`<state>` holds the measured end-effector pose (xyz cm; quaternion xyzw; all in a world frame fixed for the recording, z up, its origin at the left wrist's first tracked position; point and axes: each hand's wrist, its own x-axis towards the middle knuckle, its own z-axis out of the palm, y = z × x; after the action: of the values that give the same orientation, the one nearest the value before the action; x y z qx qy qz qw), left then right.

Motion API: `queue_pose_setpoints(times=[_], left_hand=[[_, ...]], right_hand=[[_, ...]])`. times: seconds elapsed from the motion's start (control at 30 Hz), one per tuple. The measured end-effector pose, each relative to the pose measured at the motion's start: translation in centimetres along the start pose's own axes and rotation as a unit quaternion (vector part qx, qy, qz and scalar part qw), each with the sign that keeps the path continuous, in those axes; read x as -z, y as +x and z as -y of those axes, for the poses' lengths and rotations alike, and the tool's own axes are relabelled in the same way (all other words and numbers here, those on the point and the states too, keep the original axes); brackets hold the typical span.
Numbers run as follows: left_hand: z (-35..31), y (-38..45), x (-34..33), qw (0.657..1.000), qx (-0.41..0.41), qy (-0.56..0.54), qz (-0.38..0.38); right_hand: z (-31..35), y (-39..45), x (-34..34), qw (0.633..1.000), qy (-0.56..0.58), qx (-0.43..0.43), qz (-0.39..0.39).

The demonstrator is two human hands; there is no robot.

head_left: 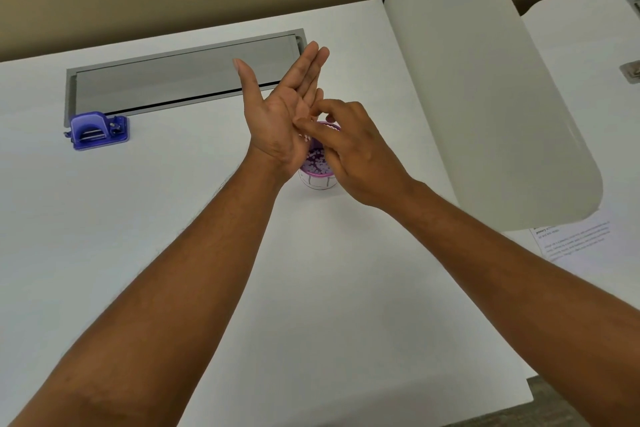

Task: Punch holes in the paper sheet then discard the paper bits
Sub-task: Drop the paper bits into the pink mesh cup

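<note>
brushing the last paper bits (307,138) off the flat, splayed left hand (284,111) with the curled fingertips of the right hand (346,146) — hands touching, neither gripping anything. best kept tilted right over the small purple cup (317,180), already part full of bits, sweeping downward gently so nothing scatters on the white desk (311,288). hole punch (98,126) parked well left; paper sheet (571,243) far right, half hidden.
</note>
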<state>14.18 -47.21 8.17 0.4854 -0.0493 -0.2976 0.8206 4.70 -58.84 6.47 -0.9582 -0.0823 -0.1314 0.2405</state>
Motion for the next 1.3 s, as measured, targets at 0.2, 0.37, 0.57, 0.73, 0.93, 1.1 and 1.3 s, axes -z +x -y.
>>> queue_pose_setpoints(times=[0.2,0.37,0.57,0.73,0.93,1.1,1.3], left_hand=[[-0.3,-0.2,-0.1,1.0,-0.004,0.015,-0.006],[-0.5,-0.1,-0.3,0.999,-0.003,0.026,-0.02],[-0.8,0.0,-0.3,0.999,-0.007,0.037,-0.024],[-1.1,-0.2,-0.1,0.999,-0.009,0.039,-0.023],[-0.9,-0.4,0.0,0.999,0.002,0.022,-0.026],[-0.6,-0.4,0.2,0.999,0.011,0.003,-0.032],[-0.8,-0.4,0.5,0.998,0.008,-0.051,-0.039]], right_hand=[[-0.4,-0.5,-0.7,0.999,-0.007,-0.002,-0.033],[-0.7,-1.0,-1.2,0.998,-0.039,-0.025,-0.04],[-0.7,-1.1,-1.4,0.998,-0.048,-0.023,-0.033],[-0.9,-0.8,-1.6,0.994,-0.039,-0.073,-0.077],[-1.0,-0.2,-2.0,0.994,-0.043,-0.085,-0.061],[-1.2,-0.6,-2.3,0.991,-0.033,-0.091,-0.093],[-1.1,-0.7,-1.1,0.987,-0.009,-0.126,-0.101]])
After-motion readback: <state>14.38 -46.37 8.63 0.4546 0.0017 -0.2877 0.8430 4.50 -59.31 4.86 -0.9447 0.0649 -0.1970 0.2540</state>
